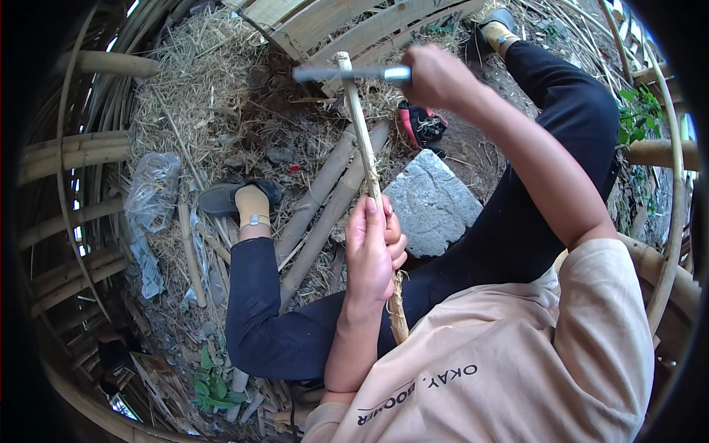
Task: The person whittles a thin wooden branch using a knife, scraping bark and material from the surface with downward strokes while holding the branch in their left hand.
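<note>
My left hand [375, 251] is wrapped round a pale wooden stick [360, 129], which slants upward from my lap. Its bark looks peeled along the upper length, while rough, shredded bark clings to the part below my hand. In my closed right hand [437, 77] is a knife [332, 74], its blade blurred by motion. The blade lies across the stick just below the top end; whether it touches the wood I cannot tell. My right fingers hide the knife's handle.
A grey stone block [430, 203] sits between my legs, with a black and red object [421, 127] beyond it. Bamboo poles [317, 214] lie on straw-covered ground. Wooden slats [362, 37] stand ahead, a clear plastic bag [153, 181] lies left, and bamboo walls [77, 151] enclose the sides.
</note>
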The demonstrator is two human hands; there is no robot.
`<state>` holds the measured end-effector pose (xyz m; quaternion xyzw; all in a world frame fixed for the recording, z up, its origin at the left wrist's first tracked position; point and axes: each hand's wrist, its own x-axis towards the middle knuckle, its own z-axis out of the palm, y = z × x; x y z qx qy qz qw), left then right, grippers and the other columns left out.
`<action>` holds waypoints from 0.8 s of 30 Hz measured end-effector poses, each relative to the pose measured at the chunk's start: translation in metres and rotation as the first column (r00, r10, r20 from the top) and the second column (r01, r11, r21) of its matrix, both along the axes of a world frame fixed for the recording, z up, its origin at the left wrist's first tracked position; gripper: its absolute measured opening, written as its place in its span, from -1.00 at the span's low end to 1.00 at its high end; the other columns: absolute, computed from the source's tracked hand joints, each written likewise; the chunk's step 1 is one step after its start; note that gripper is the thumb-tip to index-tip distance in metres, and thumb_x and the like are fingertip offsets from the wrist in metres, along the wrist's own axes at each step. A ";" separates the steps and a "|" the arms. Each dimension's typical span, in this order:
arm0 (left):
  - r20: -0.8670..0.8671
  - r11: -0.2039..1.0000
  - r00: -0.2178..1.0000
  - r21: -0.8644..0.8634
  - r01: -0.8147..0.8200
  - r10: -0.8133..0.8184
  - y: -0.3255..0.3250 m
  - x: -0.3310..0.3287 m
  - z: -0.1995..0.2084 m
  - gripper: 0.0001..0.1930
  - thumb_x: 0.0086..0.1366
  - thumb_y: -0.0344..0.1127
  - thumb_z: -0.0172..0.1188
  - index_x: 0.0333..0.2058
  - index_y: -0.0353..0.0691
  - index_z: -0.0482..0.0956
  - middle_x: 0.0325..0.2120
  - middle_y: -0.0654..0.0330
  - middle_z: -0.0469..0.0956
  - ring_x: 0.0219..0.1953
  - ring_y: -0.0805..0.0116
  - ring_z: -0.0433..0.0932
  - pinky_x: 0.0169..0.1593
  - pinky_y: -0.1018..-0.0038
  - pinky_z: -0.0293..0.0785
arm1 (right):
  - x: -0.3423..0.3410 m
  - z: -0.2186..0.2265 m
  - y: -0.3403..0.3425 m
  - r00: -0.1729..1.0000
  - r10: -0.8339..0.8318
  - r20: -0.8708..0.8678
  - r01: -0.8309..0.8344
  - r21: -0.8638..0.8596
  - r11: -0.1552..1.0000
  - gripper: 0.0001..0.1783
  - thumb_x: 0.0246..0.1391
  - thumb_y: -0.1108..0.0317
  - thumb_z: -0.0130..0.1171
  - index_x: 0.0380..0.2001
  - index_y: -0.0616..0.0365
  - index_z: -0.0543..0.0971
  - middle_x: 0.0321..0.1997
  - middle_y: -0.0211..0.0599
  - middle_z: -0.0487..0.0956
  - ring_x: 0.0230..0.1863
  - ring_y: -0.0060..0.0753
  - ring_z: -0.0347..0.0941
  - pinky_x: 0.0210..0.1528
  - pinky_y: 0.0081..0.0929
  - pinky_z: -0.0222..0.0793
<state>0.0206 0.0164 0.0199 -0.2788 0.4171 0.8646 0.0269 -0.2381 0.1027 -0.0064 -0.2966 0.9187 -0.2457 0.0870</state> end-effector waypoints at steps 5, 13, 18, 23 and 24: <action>-0.038 0.998 0.999 0.052 0.026 -0.024 0.001 -0.001 0.007 -0.72 0.59 -0.05 -0.22 -0.25 -0.08 0.30 -0.66 0.50 0.07 -0.74 0.77 -0.08 -0.71 0.70 -0.22 | -0.020 -0.008 0.005 0.940 0.052 -0.336 -0.097 -0.119 0.988 -0.75 -0.21 0.36 0.22 -0.36 0.11 0.69 -0.40 -0.01 0.65 -0.33 0.07 0.62 -0.21 -0.11 0.57; -0.056 0.982 0.998 0.190 0.006 0.005 -0.014 -0.002 0.005 -0.71 0.58 -0.03 -0.22 -0.25 -0.08 0.30 -0.67 0.50 0.05 -0.74 0.77 -0.09 -0.71 0.69 -0.23 | 0.001 0.001 0.007 0.963 0.196 -0.183 -0.212 -0.074 0.974 -0.77 -0.23 0.36 0.26 -0.39 0.09 0.71 -0.49 -0.04 0.63 -0.37 0.07 0.61 -0.23 -0.10 0.56; -0.054 0.993 0.998 0.109 0.035 -0.029 -0.009 0.003 0.012 -0.70 0.58 -0.03 -0.22 -0.27 -0.07 0.29 -0.68 0.51 0.03 -0.75 0.77 -0.12 -0.72 0.69 -0.25 | 0.011 0.001 0.008 0.979 0.203 -0.029 -0.205 -0.127 0.971 -0.84 -0.22 0.40 0.24 -0.48 0.16 0.68 -0.51 -0.02 0.63 -0.43 0.02 0.62 -0.28 -0.12 0.55; -0.050 0.999 0.999 0.044 -0.003 0.005 -0.007 0.002 0.014 -0.72 0.58 -0.05 -0.19 -0.29 -0.06 0.28 -0.68 0.50 0.04 -0.75 0.77 -0.11 -0.72 0.69 -0.25 | -0.025 0.004 0.010 0.950 0.025 -0.310 -0.041 -0.044 0.998 -0.75 0.04 0.29 0.29 -0.50 0.30 0.64 -0.59 0.01 0.57 -0.50 -0.03 0.58 -0.35 -0.16 0.50; -0.059 0.999 0.998 0.046 -0.008 0.011 -0.008 0.001 0.016 -0.72 0.58 -0.06 -0.19 -0.29 -0.06 0.28 -0.68 0.50 0.04 -0.75 0.77 -0.11 -0.72 0.69 -0.24 | -0.023 0.003 0.008 0.966 0.024 -0.256 -0.056 -0.118 0.991 -0.79 0.00 0.31 0.29 -0.50 0.28 0.64 -0.58 0.01 0.58 -0.49 -0.01 0.58 -0.34 -0.15 0.50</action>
